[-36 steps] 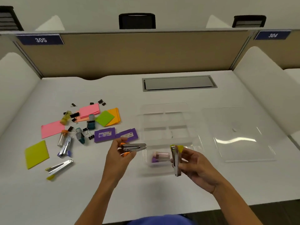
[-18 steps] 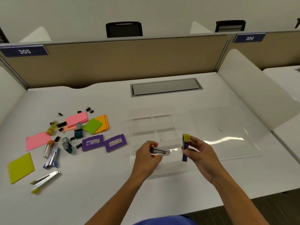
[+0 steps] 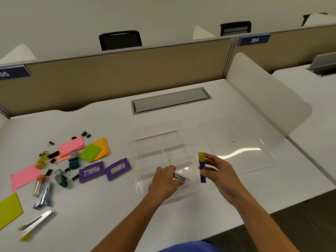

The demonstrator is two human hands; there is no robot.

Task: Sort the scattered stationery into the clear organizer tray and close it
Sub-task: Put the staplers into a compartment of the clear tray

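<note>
Loading staplers: my left hand [image 3: 164,180] pinches the orange-tipped stapler [image 3: 181,177] low over the tray [image 3: 138,179]'s near compartment, right hand [image 3: 219,172] grips the yellow-capped stapler [image 3: 202,167] upright; next, release both inside.

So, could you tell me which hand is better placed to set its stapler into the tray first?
Left. The left hand holds its stapler low over the tray's near compartment; the right hand holds its stapler upright at the edge.

You are seated in an open-plan office. Beyond your fingers [image 3: 209,157] a tan partition [image 3: 127,73] fences the white desk [image 3: 109,206], carrying numbered plates, one reading 304 [image 3: 254,40]. A grey cable hatch [image 3: 171,100] is set into the desktop, and black chair backs [image 3: 120,40] rise behind the partition.
</note>
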